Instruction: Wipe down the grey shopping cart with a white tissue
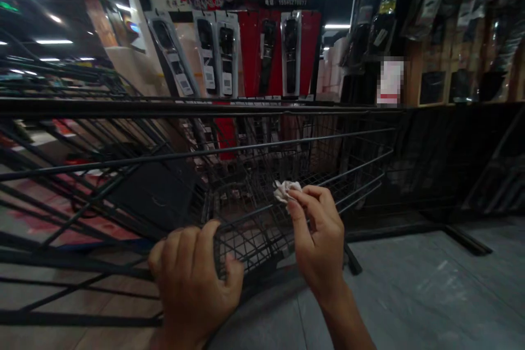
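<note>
Gripping wire frame [123,108], left hand [192,268], pinching white wad [283,190], right hand [318,235], packages [291,57] beyond bars [246,147]

The grey tiled floor [402,290] bears a dark metal foot [468,240].

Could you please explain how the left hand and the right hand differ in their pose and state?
The left hand has curled fingers at the dark wire frame, with its thumb set apart; the right hand pinches a crumpled white wad between thumb and fingers. The left hand sits lower in the picture than the right hand. Both hands are bare.
</note>
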Available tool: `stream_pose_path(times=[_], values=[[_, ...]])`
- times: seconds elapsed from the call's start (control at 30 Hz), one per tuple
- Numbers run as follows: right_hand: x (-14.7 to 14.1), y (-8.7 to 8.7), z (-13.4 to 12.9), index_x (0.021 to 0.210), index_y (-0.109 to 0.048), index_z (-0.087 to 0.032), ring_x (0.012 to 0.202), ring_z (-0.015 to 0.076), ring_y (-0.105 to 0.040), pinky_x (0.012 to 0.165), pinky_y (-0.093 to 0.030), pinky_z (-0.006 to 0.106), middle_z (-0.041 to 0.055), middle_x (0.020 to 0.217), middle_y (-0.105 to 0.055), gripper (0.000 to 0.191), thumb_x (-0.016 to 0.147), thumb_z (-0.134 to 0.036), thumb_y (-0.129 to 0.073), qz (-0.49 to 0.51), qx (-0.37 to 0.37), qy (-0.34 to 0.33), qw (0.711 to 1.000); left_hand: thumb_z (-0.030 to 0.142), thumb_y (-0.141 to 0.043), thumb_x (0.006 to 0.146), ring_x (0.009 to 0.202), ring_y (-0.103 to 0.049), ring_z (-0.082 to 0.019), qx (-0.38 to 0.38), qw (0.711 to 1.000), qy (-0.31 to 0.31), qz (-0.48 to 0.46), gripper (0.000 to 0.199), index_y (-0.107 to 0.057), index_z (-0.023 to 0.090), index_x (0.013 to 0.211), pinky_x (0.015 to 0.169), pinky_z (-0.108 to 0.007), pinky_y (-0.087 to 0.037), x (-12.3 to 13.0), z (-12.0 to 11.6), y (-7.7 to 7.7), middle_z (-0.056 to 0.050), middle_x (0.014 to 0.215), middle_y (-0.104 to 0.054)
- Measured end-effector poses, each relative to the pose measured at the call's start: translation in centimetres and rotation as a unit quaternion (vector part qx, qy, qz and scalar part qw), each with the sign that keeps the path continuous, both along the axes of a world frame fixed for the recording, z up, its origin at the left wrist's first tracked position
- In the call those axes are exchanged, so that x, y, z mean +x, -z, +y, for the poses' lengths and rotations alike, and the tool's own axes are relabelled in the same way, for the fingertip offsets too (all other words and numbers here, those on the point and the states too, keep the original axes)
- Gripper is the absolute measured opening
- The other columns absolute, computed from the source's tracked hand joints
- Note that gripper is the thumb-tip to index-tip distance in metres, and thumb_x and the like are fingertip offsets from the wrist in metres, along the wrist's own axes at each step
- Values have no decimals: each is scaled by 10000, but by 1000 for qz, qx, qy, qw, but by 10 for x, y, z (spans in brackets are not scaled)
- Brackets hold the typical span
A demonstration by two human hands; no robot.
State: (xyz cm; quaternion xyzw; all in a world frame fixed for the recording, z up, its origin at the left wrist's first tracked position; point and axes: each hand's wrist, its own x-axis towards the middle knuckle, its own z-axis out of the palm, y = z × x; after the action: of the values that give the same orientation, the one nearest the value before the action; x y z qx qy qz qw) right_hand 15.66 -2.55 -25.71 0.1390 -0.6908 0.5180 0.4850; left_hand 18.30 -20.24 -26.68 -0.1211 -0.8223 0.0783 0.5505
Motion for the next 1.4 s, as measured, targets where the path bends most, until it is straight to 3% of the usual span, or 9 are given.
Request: stream_pose_path(times=[0.2, 0.47, 0.6, 0.73, 0.83, 1.07, 1.23, 1.3, 1.4], values=[[0, 8, -16, 1093, -591, -199, 850, 154, -652, 739, -577, 305, 49, 943, -644, 238, 858, -157, -591, -4, -56, -43, 997, 308, -501, 724, 853, -497, -292, 40, 999, 0, 30, 350, -549, 121, 1016, 809, -447, -363, -4, 9, 7, -92, 811, -523], [22, 2, -56, 1041, -632, -200, 848, 142, -629, 718, -565, 284, 48, 935, -600, 275, 844, -42, -522, 70, 87, -112, 987, 242, -406, 843, 843, -486, -263, 57, 998, 18, 35, 168, -544, 151, 870, 811, -413, -355, -4, 9, 8, -94, 793, -535], [10, 6, -41, 998, -636, -207, 829, 137, -614, 686, -559, 287, 39, 910, -588, 257, 841, -30, -537, 105, 95, -12, 990, 197, -490, 768, 887, -497, -264, 59, 998, 18, 32, 264, -571, 109, 1003, 854, -416, -351, -3, 9, 9, -99, 839, -561], [-8, 12, -15, 929, -644, -213, 829, 150, -603, 662, -549, 303, 28, 892, -588, 179, 822, -76, -599, 95, 29, 100, 990, 202, -519, 716, 912, -515, -272, 71, 997, 19, 11, 343, -561, 142, 1051, 864, -436, -345, -2, 9, 10, -84, 872, -579], [-10, 11, -16, 920, -648, -206, 792, 140, -595, 625, -530, 279, 25, 882, -586, 142, 822, -108, -615, 72, -11, 121, 990, 229, -524, 716, 917, -516, -278, 73, 997, 20, 10, 347, -558, 137, 1050, 867, -440, -343, -2, 10, 10, -90, 875, -576], [14, 1, -61, 953, -634, -202, 834, 147, -612, 679, -552, 283, 40, 881, -596, 221, 837, -39, -539, 98, 23, -8, 995, 274, -427, 844, 886, -502, -271, 72, 997, 31, 26, 275, -566, 126, 1029, 836, -424, -350, -2, 8, 7, -98, 835, -568], [23, 3, -69, 1020, -618, -198, 838, 135, -625, 713, -560, 271, 47, 932, -583, 278, 823, -27, -521, 94, 75, -127, 985, 179, -377, 902, 816, -488, -241, 59, 997, 17, 49, 178, -548, 150, 940, 814, -394, -353, -2, 7, 3, -66, 758, -533], [23, 6, -65, 1042, -612, -194, 847, 139, -625, 720, -562, 276, 56, 954, -584, 288, 824, -34, -515, 92, 94, -140, 981, 178, -372, 900, 807, -485, -240, 56, 997, 13, 50, 175, -542, 164, 942, 807, -392, -358, -1, 6, 3, -61, 755, -530], [18, 6, -56, 1016, -616, -207, 845, 145, -621, 720, -561, 290, 45, 934, -587, 276, 822, -36, -517, 94, 93, -100, 986, 251, -429, 861, 825, -494, -247, 64, 997, 12, 35, 201, -546, 170, 1002, 814, -403, -360, -2, 6, 4, -66, 793, -542]])
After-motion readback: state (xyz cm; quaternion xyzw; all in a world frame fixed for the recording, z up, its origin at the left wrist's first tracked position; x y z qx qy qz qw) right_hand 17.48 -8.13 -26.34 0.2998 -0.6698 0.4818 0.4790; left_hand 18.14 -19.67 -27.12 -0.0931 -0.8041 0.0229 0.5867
